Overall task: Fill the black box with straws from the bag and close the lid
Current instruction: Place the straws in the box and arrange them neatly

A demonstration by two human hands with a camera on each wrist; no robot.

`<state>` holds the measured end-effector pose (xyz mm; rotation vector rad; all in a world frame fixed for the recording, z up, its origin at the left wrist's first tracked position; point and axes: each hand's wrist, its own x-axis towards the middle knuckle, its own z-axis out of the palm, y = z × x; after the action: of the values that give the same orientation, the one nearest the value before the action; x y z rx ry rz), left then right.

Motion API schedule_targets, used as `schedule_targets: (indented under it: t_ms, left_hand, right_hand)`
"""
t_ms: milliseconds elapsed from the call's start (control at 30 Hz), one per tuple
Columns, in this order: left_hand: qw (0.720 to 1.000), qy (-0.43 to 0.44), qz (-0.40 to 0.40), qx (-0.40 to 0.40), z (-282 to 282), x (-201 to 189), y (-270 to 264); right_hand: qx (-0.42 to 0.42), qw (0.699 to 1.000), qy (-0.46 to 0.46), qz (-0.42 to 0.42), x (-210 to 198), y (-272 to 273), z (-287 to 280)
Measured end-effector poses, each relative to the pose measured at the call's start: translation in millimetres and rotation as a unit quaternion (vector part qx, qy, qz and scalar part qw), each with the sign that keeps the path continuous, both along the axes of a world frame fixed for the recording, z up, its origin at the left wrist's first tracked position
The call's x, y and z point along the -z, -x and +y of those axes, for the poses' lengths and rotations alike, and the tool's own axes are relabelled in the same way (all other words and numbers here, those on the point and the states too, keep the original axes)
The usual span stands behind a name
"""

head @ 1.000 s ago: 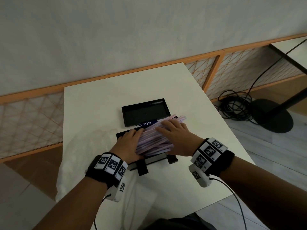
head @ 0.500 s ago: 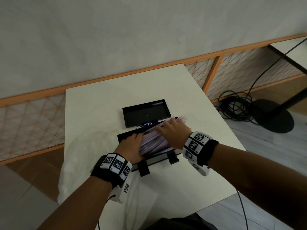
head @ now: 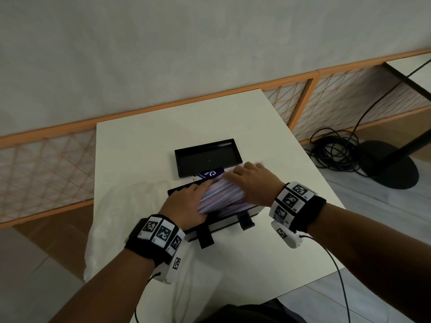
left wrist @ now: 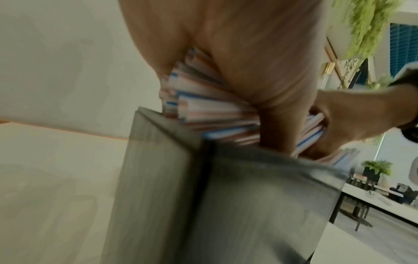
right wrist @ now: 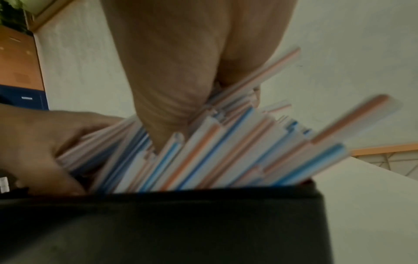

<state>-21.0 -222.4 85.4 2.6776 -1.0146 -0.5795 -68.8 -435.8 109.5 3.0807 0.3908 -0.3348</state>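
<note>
Both hands on the straw pile, centre of the head view. Left hand (head: 186,207) lies at the left end of the straws (head: 221,197), fingers fairly straight over the top, thumb down beside the bundle at the box rim; it presses more than grips. Right hand (head: 253,183) is spread flat over the right end, fingers extended toward the far side, palm down on the pile. The straws sit heaped in the black box (head: 233,223), just below frame centre, and stand proud of the rim; the right wrist view shows many ends fanned up and out past the box wall, not yet level. The lid (head: 207,157) lies open-side up on the table (head: 140,141), just beyond the box toward the upper centre, untouched. A pale plastic bag (head: 112,206) lies crumpled at the left table edge. Compared with a second ago, the right hand has slid from the near-middle of the pile toward the far right end, covering the tips that stuck out there, and the pile looks more gathered; the left hand has barely moved. My reading: filling is about done, the step in hand is tamping and squaring the bundle. Lid will not seat until the splayed ends go under the rim.
</note>
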Motion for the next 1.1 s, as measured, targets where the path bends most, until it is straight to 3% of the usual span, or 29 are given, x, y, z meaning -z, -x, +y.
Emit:
schedule_targets:
  t_ms: [200, 333, 433, 533, 633, 733, 800, 867, 900, 967, 1033, 1100]
  left_hand:
    - [1.0, -0.016, 0.019, -0.008, -2, 7, -1]
    - [0.999, 0.001, 0.043, -0.016, -3, 9, -4]
    - [0.996, 0.036, 0.075, -0.029, -3, 11, -3]
    - [0.994, 0.063, 0.082, -0.029, -1, 13, -3]
    - [0.992, 0.074, 0.092, -0.035, 4, 13, -5]
    - [0.991, 0.088, 0.096, -0.038, 7, 12, -5]
    - [0.992, 0.089, 0.083, -0.036, 6, 10, -3]
    - [0.993, 0.084, 0.076, -0.032, 4, 10, -1]
    - [0.993, 0.081, 0.079, -0.031, 3, 10, 0]
    - [0.994, 0.067, 0.079, -0.024, 2, 13, -1]
    - [0.997, 0.046, 0.062, -0.011, 1, 16, -2]
    - [0.999, 0.025, 0.036, -0.001, 1, 18, 0]
  right_hand:
    - [0.008, 0.998, -0.068, -0.001, -12, 14, -9]
    - [0.084, 0.992, -0.097, 0.005, -31, 19, -34]
    - [0.141, 0.984, -0.105, 0.015, -25, 18, -38]
    - [0.155, 0.97, -0.181, 0.055, -7, 16, -25]
    - [0.169, 0.935, -0.303, 0.067, -4, 16, -22]
    - [0.19, 0.89, -0.415, 0.006, -15, 18, -34]
    - [0.293, 0.829, -0.473, -0.057, -18, 16, -39]
    - [0.402, 0.787, -0.464, -0.057, -14, 9, -36]
    - [0.433, 0.786, -0.442, -0.023, -10, 5, -31]
    - [0.438, 0.818, -0.369, 0.049, -4, -1, -19]
    - [0.436, 0.846, -0.303, 0.047, 2, -4, -8]
    - [0.456, 0.847, -0.274, 0.017, 3, -7, -4]
